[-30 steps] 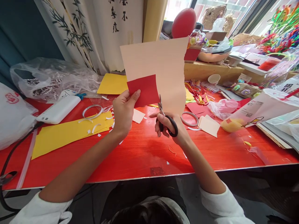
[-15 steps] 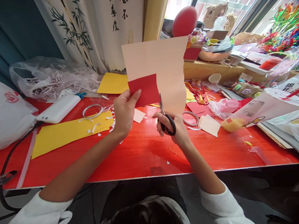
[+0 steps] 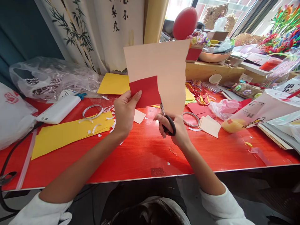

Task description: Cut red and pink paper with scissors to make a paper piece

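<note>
My left hand (image 3: 125,109) pinches a red paper square (image 3: 146,91) together with a larger cream paper sheet (image 3: 157,61) behind it, both held up above the table. My right hand (image 3: 175,128) has its fingers in the black handles of a pair of scissors (image 3: 170,123). The scissors' blades point upward at the right edge of the red square, in front of the cream sheet. The far edge of the cream sheet is ragged on its right side. How far the blades have cut in is hard to see.
Yellow paper strips (image 3: 70,136) and white scraps lie to the left on the red table (image 3: 145,162). Rolls of tape (image 3: 191,119) and cream paper pieces (image 3: 209,126) lie right. A tilted drink cup (image 3: 260,109), a power bank (image 3: 59,109) and plastic bags (image 3: 14,115) stand around the sides.
The cream sheet and red square have shifted slightly down and to the right. The scissors have moved very little, with their blades still at the red square's edge.
</note>
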{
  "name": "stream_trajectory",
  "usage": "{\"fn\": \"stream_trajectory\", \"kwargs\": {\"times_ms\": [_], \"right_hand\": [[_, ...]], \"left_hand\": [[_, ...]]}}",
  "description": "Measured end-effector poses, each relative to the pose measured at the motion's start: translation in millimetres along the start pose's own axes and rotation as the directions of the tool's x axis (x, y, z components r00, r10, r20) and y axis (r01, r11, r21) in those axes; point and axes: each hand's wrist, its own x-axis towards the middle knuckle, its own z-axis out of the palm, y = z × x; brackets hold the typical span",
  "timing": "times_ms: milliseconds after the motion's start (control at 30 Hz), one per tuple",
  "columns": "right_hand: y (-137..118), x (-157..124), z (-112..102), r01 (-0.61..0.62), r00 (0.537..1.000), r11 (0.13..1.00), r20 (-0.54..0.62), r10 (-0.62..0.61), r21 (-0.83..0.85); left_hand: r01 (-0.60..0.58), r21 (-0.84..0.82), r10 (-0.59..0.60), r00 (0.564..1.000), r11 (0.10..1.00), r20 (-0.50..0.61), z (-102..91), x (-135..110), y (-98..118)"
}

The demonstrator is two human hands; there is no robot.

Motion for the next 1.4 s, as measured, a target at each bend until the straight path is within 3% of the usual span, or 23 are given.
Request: {"fn": "stream_trajectory", "kwargs": {"times_ms": [333,633,833,1400], "right_hand": [[2.5,1.4,-0.1,-0.003,0.999,1.0,-0.049,0.004,0.008],[4.1,2.5,-2.7,0.017,0.998,1.0,-0.053,-0.016,0.003],[3.2,4.5,-3.9,0.004,1.0,1.0,-0.029,-0.003,0.025],[5.0,7.5,-7.2,0.008,0.998,1.0,-0.057,-0.007,0.01]], "left_hand": [[0.095,-0.063,-0.095,0.995,0.993,0.014,5.0,-6.0,3.1],[0.089,-0.023,-0.089,0.996,0.996,0.019,4.9,-7.6,-0.9],[0.132,-0.062,-0.128,0.99,0.989,0.067,5.9,-10.2,-1.4],[0.19,-0.102,-0.183,0.98,0.976,0.072,8.1,-13.4,-4.8]]}}
